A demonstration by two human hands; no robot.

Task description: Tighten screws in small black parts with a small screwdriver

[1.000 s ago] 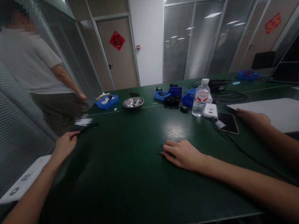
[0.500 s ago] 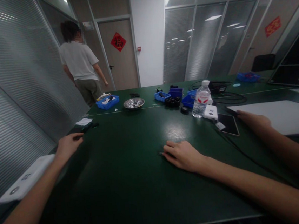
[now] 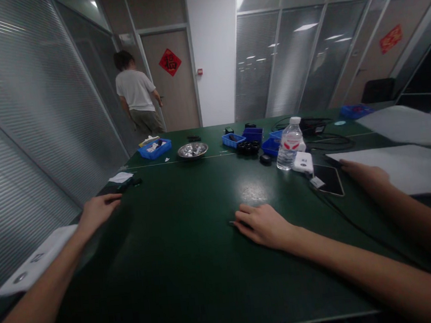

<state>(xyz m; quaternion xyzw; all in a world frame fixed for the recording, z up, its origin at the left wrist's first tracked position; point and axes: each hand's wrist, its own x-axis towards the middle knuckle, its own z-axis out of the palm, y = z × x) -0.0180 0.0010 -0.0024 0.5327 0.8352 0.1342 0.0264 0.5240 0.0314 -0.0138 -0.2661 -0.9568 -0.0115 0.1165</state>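
Broadly, a dark green table (image 3: 182, 286) fills the lower view, a thin pale line running across its far part. Beyond that line sit a blue basket (image 3: 161, 150) with whitish pieces in it and a shiny metal dish (image 3: 193, 156) holding small items. Further right stands an upright, white-capped water bottle (image 3: 289, 149), just beside a white device (image 3: 303, 163) and a dark-screened tablet (image 3: 328, 179). Blinds (image 3: 24, 119) line the left wall; at the back, a person in a white shirt (image 3: 136, 90) stands near a door (image 3: 179, 101) bearing a red diamond sign (image 3: 170, 62).

The right hand (image 3: 263, 225) rests near the middle, knuckles up, fingers curled together around a slim object (image 3: 231, 223) whose tip pokes out leftward. The left hand (image 3: 100, 211) reaches forward at the left edge, fingertips close to a black item (image 3: 125, 184) and a white paper (image 3: 121, 177); whether it grips anything I cannot tell. At far right, a co-worker's forearm (image 3: 422, 212) extends toward a large white sheet (image 3: 414, 167).
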